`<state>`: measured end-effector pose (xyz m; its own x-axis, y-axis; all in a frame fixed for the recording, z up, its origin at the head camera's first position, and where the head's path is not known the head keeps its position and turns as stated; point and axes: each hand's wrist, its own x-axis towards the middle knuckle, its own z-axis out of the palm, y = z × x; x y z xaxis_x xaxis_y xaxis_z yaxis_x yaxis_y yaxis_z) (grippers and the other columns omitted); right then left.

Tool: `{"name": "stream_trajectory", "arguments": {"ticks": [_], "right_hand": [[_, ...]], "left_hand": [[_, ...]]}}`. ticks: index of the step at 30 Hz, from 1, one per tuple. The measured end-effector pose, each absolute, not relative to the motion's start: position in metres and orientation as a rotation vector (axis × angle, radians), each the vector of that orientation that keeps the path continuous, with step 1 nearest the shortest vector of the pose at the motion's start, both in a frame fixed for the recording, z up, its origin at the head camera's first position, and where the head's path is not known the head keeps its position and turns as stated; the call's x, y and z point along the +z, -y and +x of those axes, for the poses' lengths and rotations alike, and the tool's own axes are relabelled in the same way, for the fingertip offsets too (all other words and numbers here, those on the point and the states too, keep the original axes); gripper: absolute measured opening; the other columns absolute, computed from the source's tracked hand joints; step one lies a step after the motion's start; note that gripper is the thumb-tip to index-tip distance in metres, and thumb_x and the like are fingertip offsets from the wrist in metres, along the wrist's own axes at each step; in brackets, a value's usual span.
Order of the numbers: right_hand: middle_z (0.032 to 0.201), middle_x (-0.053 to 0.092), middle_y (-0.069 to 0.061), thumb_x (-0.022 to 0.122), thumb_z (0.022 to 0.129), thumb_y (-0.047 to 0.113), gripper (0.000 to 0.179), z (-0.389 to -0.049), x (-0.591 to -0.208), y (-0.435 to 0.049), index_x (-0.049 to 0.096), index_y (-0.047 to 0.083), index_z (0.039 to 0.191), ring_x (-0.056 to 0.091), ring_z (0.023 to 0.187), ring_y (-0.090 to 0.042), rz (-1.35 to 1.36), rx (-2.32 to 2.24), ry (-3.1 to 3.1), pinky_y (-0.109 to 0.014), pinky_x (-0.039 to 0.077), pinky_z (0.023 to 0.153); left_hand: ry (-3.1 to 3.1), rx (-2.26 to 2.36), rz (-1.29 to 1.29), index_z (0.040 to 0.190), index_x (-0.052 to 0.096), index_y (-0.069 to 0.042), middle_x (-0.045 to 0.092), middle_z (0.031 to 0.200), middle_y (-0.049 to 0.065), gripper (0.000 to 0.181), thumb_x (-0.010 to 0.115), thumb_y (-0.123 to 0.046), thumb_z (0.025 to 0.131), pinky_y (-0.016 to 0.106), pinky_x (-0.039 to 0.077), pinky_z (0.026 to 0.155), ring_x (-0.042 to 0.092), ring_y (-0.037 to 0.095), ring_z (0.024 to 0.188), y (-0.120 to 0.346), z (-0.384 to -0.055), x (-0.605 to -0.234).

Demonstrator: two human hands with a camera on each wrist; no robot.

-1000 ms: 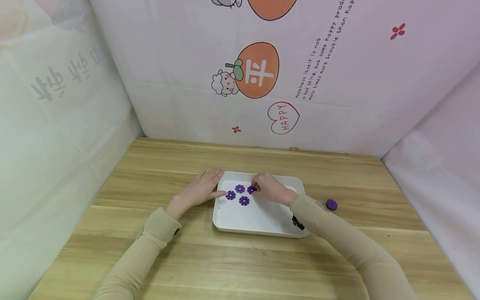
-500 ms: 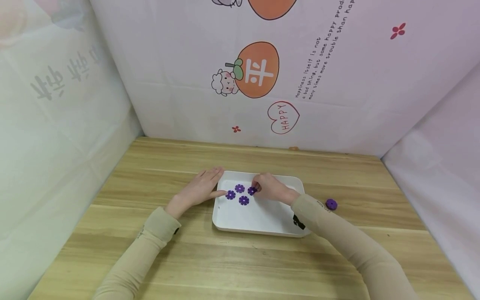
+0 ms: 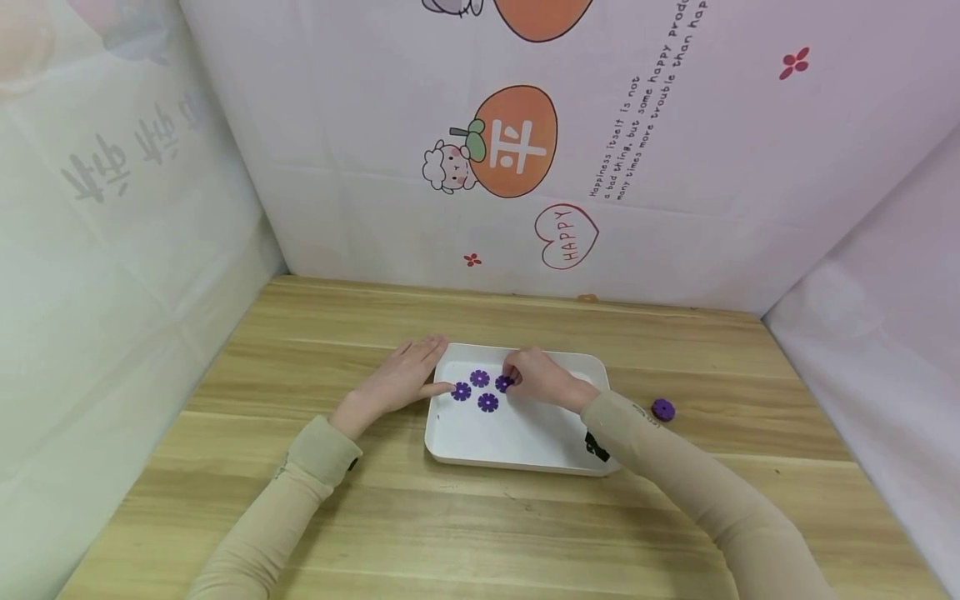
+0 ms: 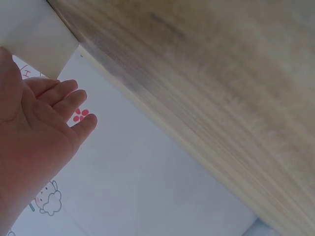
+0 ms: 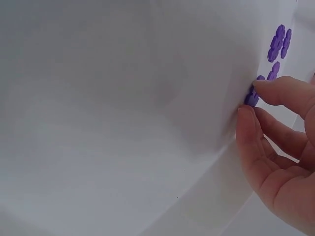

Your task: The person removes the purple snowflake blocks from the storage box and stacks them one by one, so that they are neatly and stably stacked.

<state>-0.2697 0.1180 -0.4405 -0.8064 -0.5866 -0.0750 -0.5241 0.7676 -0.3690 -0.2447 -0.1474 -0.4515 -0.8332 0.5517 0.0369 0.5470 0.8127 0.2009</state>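
Observation:
A shallow white tray [image 3: 517,446] lies on the wooden table. Inside it, toward the far left, are purple notched plastic discs: a far one [image 3: 480,378], a left one [image 3: 461,391] and a near one [image 3: 488,402]. My right hand [image 3: 542,377] pinches another purple notched disc [image 5: 252,97] between thumb and fingertips, low over the tray floor. In the head view its right side is hidden by the fingers. At the tray's left edge my left hand [image 3: 402,377] rests with fingers extended, its thumb reaching over the rim to the left disc.
Right of the tray, beside the right sleeve, a small purple disc or stack [image 3: 663,409] lies on the table [image 3: 480,542]. A printed white cloth [image 3: 375,208] stands behind the table, with more cloth along both sides.
The disc at my right fingertips has shifted very slightly toward me. Both hands and the other discs stay where they were.

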Motion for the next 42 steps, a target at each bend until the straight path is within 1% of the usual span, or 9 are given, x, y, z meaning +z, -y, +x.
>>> {"name": "stream_trajectory", "arguments": {"ticks": [9,14,21,30,42], "right_hand": [[0.093,0.073,-0.011,0.078,0.08,0.001,0.02,-0.268,-0.442,-0.121,0.071,-0.001,0.099,0.065,0.083,-0.016,-0.874,-0.552,-2.769,-0.028,0.06,0.079],[0.093,0.072,-0.011,0.079,0.08,0.002,0.02,-0.268,-0.442,-0.125,0.071,-0.001,0.098,0.067,0.083,-0.017,-0.857,-0.605,-2.748,-0.029,0.061,0.08],[0.095,0.073,-0.009,0.079,0.081,0.006,0.022,-0.265,-0.434,-0.133,0.072,0.001,0.1,0.066,0.085,-0.016,-0.793,-0.627,-2.741,-0.03,0.06,0.081],[0.092,0.074,-0.009,0.077,0.083,0.008,0.018,-0.263,-0.419,-0.145,0.072,0.002,0.099,0.068,0.082,-0.016,-0.778,-0.683,-2.778,-0.028,0.061,0.076],[0.092,0.073,-0.009,0.078,0.083,0.009,0.019,-0.255,-0.412,-0.161,0.071,0.002,0.099,0.068,0.081,-0.015,-0.758,-0.697,-2.805,-0.027,0.061,0.073]], "left_hand": [[-2.964,0.319,0.891,0.154,0.026,0.003,0.03,0.161,0.02,0.085,0.051,-0.056,0.098,0.055,0.02,0.126,0.03,0.035,0.15,0.146,-0.243,-0.452],[-2.959,0.343,0.894,0.153,0.028,0.004,0.03,0.16,0.022,0.084,0.053,-0.053,0.098,0.057,0.021,0.125,0.031,0.036,0.15,0.145,-0.241,-0.451],[-2.965,0.335,0.9,0.153,0.028,0.004,0.032,0.16,0.021,0.083,0.054,-0.052,0.098,0.057,0.022,0.125,0.032,0.036,0.149,0.145,-0.24,-0.449],[-2.964,0.332,0.896,0.153,0.028,0.004,0.031,0.16,0.021,0.083,0.052,-0.053,0.098,0.057,0.021,0.125,0.031,0.036,0.15,0.145,-0.242,-0.45],[-2.979,0.314,0.896,0.154,0.027,0.002,0.031,0.161,0.019,0.084,0.051,-0.055,0.098,0.055,0.023,0.125,0.031,0.034,0.15,0.145,-0.243,-0.452]]}}
